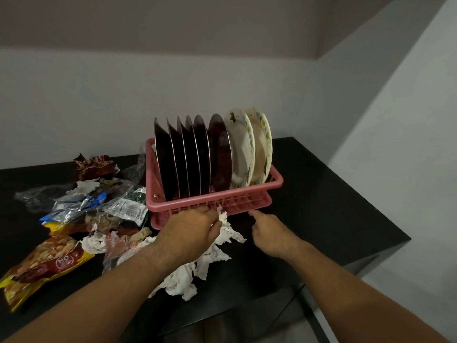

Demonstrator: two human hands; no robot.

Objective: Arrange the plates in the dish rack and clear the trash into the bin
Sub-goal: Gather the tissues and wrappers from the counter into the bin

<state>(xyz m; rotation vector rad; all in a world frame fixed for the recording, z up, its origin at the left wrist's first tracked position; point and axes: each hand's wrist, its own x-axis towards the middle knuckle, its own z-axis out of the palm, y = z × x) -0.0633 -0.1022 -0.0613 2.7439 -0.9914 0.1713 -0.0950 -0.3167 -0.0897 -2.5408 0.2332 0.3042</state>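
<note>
A pink plastic dish rack (249, 198) stands on the black counter (321, 194). Several steel plates (190, 154) stand upright in it, with two white patterned plates (243, 149) at its right end. My left hand (190, 231) is closed around crumpled white tissue paper (227, 231) just in front of the rack's front edge. My right hand (269, 231) is to its right, fingers curled, index finger touching the rack's lower front rim, nothing in it. More white tissue (188, 276) lies under my left forearm.
A heap of trash lies left of the rack: snack wrappers (49, 258), a foil packet (74, 206), clear plastic (42, 194) and a crumpled red wrapper (95, 165). The counter's edge runs along the right and the front. White walls stand behind.
</note>
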